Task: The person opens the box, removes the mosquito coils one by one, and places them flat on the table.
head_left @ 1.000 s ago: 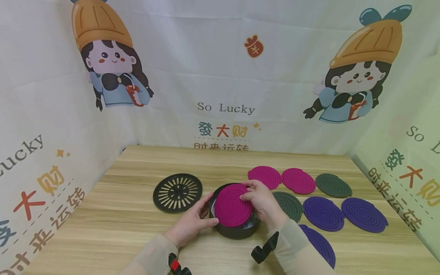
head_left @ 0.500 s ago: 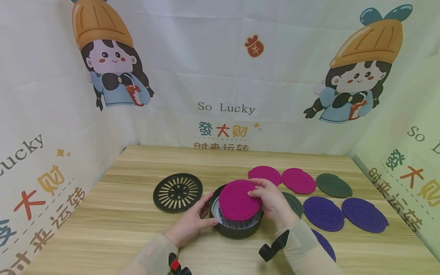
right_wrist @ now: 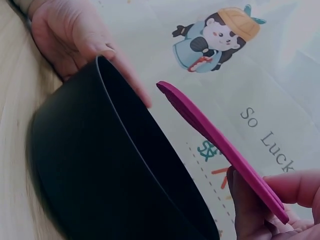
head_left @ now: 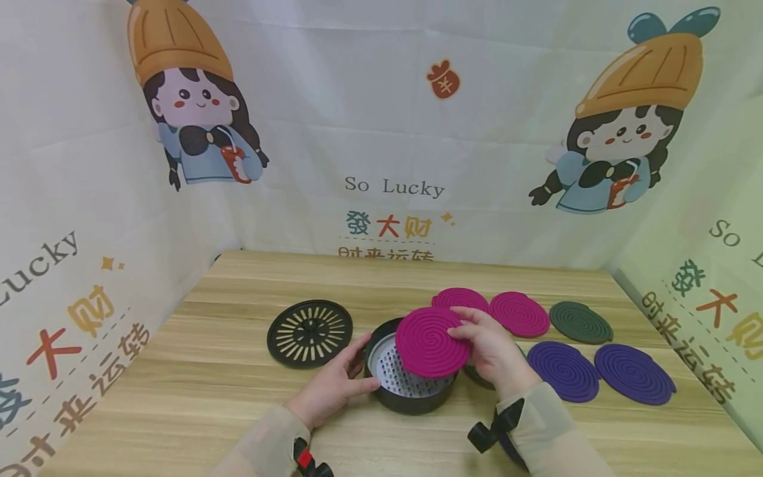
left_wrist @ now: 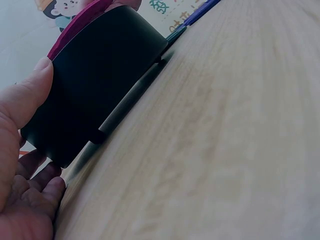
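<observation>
My right hand [head_left: 495, 351] pinches a magenta mosquito coil [head_left: 432, 342] by its right edge. The coil hangs tilted above the far right of a round black mosquito coil holder [head_left: 411, 403], apart from its rim in the right wrist view. Inside the holder, part of a grey perforated liner [head_left: 387, 376] shows. My left hand [head_left: 330, 391] grips the holder's left side, thumb towards the near rim and fingers round the far side. In the left wrist view the holder [left_wrist: 100, 75] stands on the table, that hand's thumb [left_wrist: 37, 90] against its wall.
A slotted black lid [head_left: 310, 333] lies left of the holder. Magenta coils [head_left: 520, 314], a green coil [head_left: 581, 322] and purple coils [head_left: 634, 373] lie on the wooden table [head_left: 197, 371] to the right. Another green coil is mostly hidden behind my right hand. Printed cloth hangs around.
My right hand has moved right and slightly away with the magenta coil, uncovering more of the holder's liner. My left hand has stayed on the holder.
</observation>
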`<state>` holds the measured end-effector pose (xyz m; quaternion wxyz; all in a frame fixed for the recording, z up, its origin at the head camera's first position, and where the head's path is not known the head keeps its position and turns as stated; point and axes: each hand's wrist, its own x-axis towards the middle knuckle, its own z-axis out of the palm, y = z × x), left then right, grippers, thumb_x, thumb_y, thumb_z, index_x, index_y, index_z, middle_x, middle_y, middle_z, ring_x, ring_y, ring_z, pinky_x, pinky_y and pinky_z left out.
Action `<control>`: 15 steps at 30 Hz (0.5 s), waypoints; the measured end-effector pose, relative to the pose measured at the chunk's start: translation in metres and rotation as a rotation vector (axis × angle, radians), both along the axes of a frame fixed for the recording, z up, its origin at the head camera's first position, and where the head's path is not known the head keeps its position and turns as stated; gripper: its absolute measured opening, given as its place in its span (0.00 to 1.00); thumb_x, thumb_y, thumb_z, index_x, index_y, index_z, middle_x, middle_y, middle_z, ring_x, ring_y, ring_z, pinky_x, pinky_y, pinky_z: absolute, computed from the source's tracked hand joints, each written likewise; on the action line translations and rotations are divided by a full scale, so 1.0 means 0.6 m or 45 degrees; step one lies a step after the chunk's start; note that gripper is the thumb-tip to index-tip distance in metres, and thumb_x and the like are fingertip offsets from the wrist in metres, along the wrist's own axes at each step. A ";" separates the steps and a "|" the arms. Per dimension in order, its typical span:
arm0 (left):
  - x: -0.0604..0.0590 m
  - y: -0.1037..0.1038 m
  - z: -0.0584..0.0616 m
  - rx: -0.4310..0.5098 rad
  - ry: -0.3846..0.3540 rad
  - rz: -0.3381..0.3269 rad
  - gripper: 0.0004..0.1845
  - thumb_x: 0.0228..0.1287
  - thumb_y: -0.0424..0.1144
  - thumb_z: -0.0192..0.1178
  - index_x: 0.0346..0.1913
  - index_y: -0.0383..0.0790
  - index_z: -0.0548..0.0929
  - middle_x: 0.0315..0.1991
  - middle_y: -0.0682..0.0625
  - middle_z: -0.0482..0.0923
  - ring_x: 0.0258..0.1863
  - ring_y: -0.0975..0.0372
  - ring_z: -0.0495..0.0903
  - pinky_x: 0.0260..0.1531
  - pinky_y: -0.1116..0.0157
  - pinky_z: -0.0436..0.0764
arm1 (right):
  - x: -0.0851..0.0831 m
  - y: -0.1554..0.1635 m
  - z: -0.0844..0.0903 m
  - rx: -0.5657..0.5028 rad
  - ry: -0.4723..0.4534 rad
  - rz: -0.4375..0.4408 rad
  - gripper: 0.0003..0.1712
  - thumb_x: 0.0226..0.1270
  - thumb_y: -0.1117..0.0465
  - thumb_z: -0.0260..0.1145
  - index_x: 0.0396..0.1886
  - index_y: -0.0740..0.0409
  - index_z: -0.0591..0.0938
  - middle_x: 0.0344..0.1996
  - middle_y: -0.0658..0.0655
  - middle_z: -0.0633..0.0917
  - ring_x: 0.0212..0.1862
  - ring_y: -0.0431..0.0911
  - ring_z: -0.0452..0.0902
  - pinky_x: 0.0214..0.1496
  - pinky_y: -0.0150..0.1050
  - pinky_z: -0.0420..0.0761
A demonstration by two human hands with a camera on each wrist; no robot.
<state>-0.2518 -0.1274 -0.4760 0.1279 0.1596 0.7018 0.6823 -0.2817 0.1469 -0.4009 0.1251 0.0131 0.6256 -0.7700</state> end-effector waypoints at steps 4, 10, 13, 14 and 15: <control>0.001 -0.001 0.001 -0.007 -0.004 0.008 0.49 0.56 0.33 0.69 0.75 0.37 0.51 0.75 0.39 0.47 0.74 0.48 0.45 0.72 0.54 0.49 | 0.005 0.017 0.004 -0.022 -0.009 0.010 0.35 0.64 0.76 0.54 0.71 0.68 0.56 0.32 0.47 0.84 0.29 0.36 0.82 0.29 0.29 0.82; 0.002 0.001 0.003 0.003 0.002 0.006 0.48 0.56 0.31 0.68 0.75 0.36 0.51 0.75 0.37 0.48 0.74 0.47 0.46 0.72 0.53 0.49 | 0.013 0.048 0.003 -0.082 -0.029 0.024 0.36 0.66 0.76 0.52 0.72 0.66 0.53 0.34 0.47 0.84 0.31 0.36 0.83 0.32 0.32 0.84; 0.002 0.001 0.003 0.003 0.004 0.004 0.48 0.57 0.31 0.68 0.75 0.35 0.51 0.75 0.37 0.47 0.74 0.46 0.46 0.72 0.52 0.49 | 0.018 0.067 0.002 -0.107 -0.032 0.022 0.34 0.66 0.76 0.52 0.71 0.66 0.55 0.35 0.47 0.84 0.32 0.37 0.83 0.33 0.33 0.85; 0.002 0.001 0.003 0.003 0.003 0.005 0.48 0.57 0.31 0.68 0.75 0.35 0.51 0.75 0.37 0.47 0.74 0.47 0.46 0.72 0.52 0.49 | 0.019 0.074 0.003 -0.112 -0.030 0.021 0.33 0.66 0.76 0.53 0.70 0.66 0.55 0.36 0.46 0.84 0.32 0.37 0.83 0.33 0.34 0.85; 0.002 0.001 0.003 0.006 0.003 0.006 0.47 0.57 0.31 0.68 0.75 0.35 0.51 0.75 0.37 0.47 0.74 0.47 0.46 0.72 0.52 0.49 | 0.021 0.080 0.002 -0.119 -0.030 0.018 0.33 0.67 0.76 0.53 0.70 0.66 0.55 0.36 0.46 0.84 0.33 0.37 0.84 0.34 0.34 0.85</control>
